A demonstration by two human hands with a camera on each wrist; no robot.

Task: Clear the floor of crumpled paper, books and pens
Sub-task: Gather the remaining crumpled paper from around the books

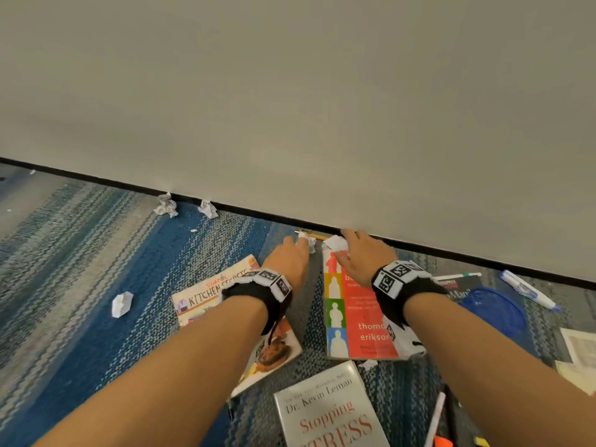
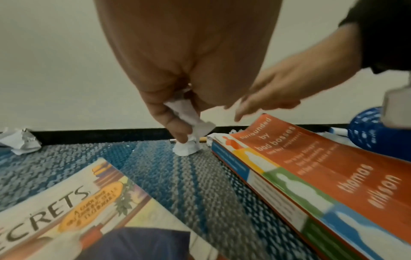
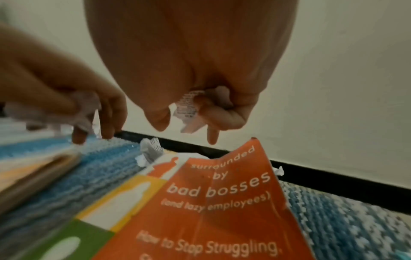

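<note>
Near me the books, my orange book (image 1: pixel 361 317) among them, wait on the carpet (image 1: pixel 80 253); beyond, my left hand (image 1: pixel 287 256) pinches a paper wad (image 2: pixel 185 112), my right hand (image 1: pixel 358 253) clamps another scrap (image 3: pixel 189 109); I should bunch tightly, sparing the far pencil (image 1: pixel 311 234).

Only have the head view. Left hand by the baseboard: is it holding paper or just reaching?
Observer: Holding. The left wrist view shows the left hand gripping a crumpled paper, with a fingertip on a second paper ball on the carpet.
Operator: Right hand?
Observer: The right wrist view shows the right hand gripping a printed scrap above the orange book.
Operator: More paper there?
Observer: One printed crumpled piece at the book's top corner.
</note>
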